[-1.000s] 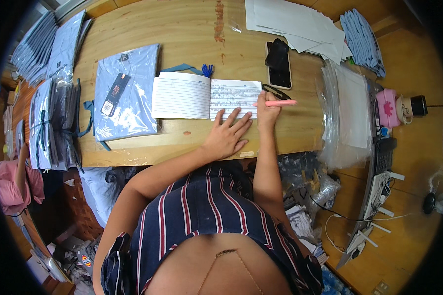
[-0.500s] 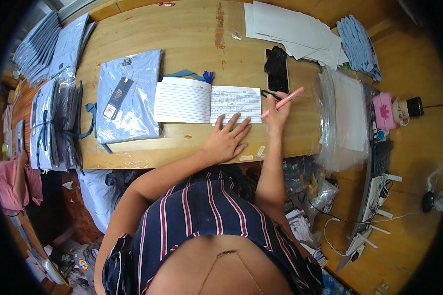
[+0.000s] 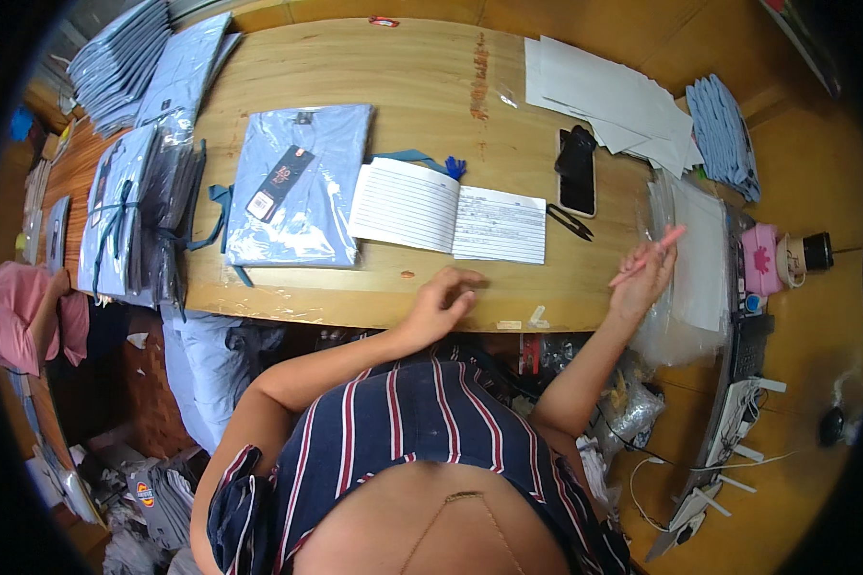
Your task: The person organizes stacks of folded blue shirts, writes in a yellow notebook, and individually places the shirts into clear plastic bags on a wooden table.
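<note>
My right hand (image 3: 640, 285) is closed around a pink pen (image 3: 676, 234), near the right end of the table beside the clear plastic bags. My left hand (image 3: 439, 305) holds nothing; its loosely bent fingers rest over the table's near edge, below the notebook. That ruled notebook (image 3: 403, 206) lies open, with handwriting on its right page and a bare-lined left page. Just right of it are small black thread snips (image 3: 571, 221). To its left, touching it, is a folded light blue shirt (image 3: 331, 192) in clear plastic, with a dark hang tag (image 3: 280, 182) on top.
Tied stacks of bagged shirts (image 3: 115, 220) stand at the left. A phone (image 3: 576, 187) with a black item on it, white paper sheets (image 3: 609, 91), clear bags (image 3: 690, 278) and folded blue garments (image 3: 722, 134) line the right. Another person's pink sleeve (image 3: 14, 311) shows far left.
My right hand has moved right, away from the notebook, carrying the pen. My left hand has lifted off the right page and drawn back toward me. The whole view has shifted slightly.
</note>
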Available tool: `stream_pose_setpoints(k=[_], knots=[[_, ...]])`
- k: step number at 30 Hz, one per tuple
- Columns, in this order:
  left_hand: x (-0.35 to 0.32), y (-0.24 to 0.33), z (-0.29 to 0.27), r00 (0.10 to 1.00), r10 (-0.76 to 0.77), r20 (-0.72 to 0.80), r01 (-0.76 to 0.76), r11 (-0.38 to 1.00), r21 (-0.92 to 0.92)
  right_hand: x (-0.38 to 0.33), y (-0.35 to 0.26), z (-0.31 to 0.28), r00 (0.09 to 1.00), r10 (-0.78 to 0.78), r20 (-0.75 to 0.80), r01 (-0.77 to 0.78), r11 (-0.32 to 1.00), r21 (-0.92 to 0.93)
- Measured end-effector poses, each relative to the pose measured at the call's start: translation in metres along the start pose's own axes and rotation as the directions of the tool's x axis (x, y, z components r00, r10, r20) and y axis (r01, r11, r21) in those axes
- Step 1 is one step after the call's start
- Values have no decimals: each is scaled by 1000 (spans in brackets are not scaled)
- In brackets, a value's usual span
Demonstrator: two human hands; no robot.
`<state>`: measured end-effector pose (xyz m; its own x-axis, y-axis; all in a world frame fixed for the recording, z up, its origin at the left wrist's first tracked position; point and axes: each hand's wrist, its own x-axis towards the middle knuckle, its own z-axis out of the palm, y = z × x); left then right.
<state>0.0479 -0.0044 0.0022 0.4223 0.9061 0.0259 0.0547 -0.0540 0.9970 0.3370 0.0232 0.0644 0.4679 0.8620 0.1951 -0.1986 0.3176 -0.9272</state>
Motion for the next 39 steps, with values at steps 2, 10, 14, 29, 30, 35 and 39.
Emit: stream_pose_setpoints(k=[2,10,14,29,30,35,39], knots=[[-7,6,-14,956,-291,26,267,833,-485,0,-2,5,998,-46,-36,43,996,-79],[-28,14,-51,848,-529,40,378,549,-745,-17,-17,64,999,4,44,-1,998,-60],[-27,6,-49,858,-511,50,351,513,-783,-21,4,82,991,110,81,-116,991,64],[15,-7,-45,858,255,-446,-43,901,432,-61,100,118,970,48,240,194,447,-873],[27,-16,-45,836,169,-522,33,934,355,-62,94,109,992,-6,122,117,352,-929],[73,4,-35,952,159,-262,53,757,651,-38,90,60,903,398,-163,-398,628,-669],[89,-2,-21,945,214,-246,38,678,734,-50,94,64,940,337,-44,-275,679,-681]])
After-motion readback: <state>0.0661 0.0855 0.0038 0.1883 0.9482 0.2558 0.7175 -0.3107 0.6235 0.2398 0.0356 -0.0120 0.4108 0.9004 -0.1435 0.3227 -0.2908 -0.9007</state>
